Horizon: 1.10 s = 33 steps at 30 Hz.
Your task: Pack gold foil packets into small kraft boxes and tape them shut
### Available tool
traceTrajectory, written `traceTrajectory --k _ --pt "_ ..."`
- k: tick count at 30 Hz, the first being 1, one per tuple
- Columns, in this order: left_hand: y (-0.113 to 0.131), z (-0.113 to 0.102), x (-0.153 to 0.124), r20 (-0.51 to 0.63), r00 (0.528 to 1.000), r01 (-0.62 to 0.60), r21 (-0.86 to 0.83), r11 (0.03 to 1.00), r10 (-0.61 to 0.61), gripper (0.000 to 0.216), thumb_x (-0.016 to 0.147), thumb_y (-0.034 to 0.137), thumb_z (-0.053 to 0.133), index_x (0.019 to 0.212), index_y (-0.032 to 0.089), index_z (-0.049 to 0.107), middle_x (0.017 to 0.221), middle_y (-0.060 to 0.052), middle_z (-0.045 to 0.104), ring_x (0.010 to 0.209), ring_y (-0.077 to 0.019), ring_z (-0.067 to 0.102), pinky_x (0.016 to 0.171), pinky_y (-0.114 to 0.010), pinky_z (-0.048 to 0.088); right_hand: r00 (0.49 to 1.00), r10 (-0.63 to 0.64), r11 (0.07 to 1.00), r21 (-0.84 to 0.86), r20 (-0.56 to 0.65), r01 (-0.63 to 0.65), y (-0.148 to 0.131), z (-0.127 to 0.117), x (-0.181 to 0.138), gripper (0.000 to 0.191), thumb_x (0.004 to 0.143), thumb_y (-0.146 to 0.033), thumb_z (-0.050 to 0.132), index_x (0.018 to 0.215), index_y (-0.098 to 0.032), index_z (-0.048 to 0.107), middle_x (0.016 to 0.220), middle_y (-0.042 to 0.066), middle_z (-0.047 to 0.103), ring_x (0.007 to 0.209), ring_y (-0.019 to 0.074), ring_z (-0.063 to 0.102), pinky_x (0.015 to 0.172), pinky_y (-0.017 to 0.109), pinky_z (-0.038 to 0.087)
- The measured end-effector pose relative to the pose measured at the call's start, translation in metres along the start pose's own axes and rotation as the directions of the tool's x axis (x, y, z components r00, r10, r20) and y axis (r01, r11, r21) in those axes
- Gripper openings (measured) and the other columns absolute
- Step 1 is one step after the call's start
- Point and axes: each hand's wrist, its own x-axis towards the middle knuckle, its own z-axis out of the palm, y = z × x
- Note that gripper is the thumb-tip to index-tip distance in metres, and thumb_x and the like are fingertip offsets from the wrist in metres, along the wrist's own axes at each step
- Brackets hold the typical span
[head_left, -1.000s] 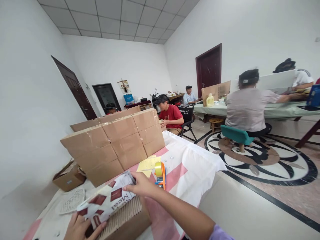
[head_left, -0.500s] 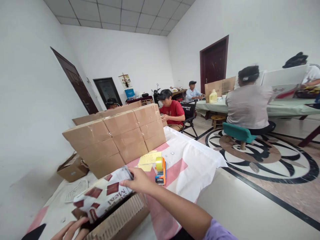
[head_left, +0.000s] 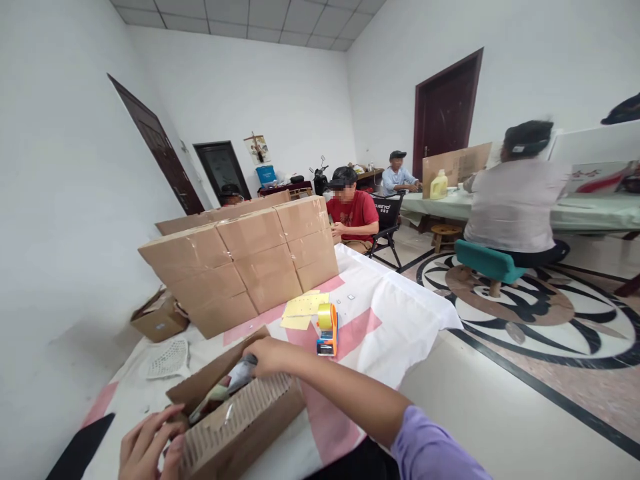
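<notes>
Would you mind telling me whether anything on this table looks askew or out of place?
Mostly the printed white-and-red packet: it lies tilted in the open brown cardboard box, one end poking above the rim under the right hand. The left hand grips the box's near corner. The stacked sealed cartons sit square.

Your right arm is reaching in from the lower right, forearm bare and a lilac sleeve covering the upper part near the frame's bottom edge. It is stretching leftward and slightly away from you, the wrist nearly straight. Your right hand is facing palm down, fingers curling downward at the tips; they seem to be closing on something, though the view is too oblique to be sure. Your left hand is sitting low at the bottom edge, fingers spreading and bending loosely, knuckles up, its wrist cut off by the frame.
</notes>
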Motion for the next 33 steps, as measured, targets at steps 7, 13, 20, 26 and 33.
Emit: traceTrajectory --k 7,13,20,26,33 --pt "0.001 0.0 -0.002 0.019 0.999 0.028 0.03 0.999 -0.028 0.012 0.086 0.026 0.054 0.088 0.024 0.065 0.111 -0.014 0.069 0.102 -0.0341 0.057 0.09 -0.053 0.043 0.986 -0.074 0.974 -0.199 0.151 0.104 -0.009 -0.001 0.012 0.016 0.061 -0.006 0.072 0.058 -0.02 0.065 0.072 0.006 0.074 0.081 0.0296 0.071 0.085 0.047 0.051" --pt "0.0 0.002 0.001 0.027 0.998 0.053 0.048 0.997 -0.055 0.017 0.089 0.028 0.05 0.087 0.023 0.067 0.11 -0.014 0.069 0.102 -0.0326 0.057 0.09 -0.05 0.042 0.979 0.012 0.989 -0.145 0.206 0.018 -0.002 0.009 0.042 0.054 0.053 -0.009 0.084 0.027 -0.024 0.038 0.03 -0.003 0.042 0.057 0.0268 0.065 0.09 0.058 0.048" --pt "-0.018 0.011 -0.008 0.032 0.998 0.049 0.054 0.997 -0.051 0.017 0.089 0.027 0.05 0.088 0.023 0.067 0.113 -0.013 0.068 0.104 -0.0318 0.059 0.089 -0.048 0.042 0.983 -0.111 0.992 0.067 0.146 0.102 0.015 -0.009 0.024 0.024 0.071 -0.032 0.082 0.052 -0.024 0.068 0.049 -0.007 0.063 0.063 0.0176 0.065 0.093 0.044 0.052" --pt "-0.008 0.008 -0.006 0.003 1.0 0.02 0.078 0.997 -0.02 0.016 0.09 0.023 0.049 0.094 0.022 0.065 0.113 -0.015 0.066 0.103 -0.0331 0.057 0.088 -0.05 0.042 0.929 -0.345 0.936 0.12 0.135 0.331 0.023 -0.028 -0.017 0.018 0.088 -0.028 0.071 0.104 -0.033 0.077 0.104 -0.004 0.079 0.089 0.0152 0.068 0.092 0.031 0.048" --pt "-0.001 0.011 -0.006 -0.029 0.989 0.146 -0.008 0.989 -0.146 0.021 0.095 0.027 0.046 0.087 0.02 0.064 0.111 -0.014 0.063 0.103 -0.0325 0.059 0.089 -0.05 0.045 0.711 -0.665 0.746 0.149 0.229 0.65 0.024 -0.036 -0.038 0.043 0.106 -0.023 0.043 0.148 -0.025 0.05 0.138 0.004 0.066 0.108 0.0136 0.059 0.114 0.029 0.028"
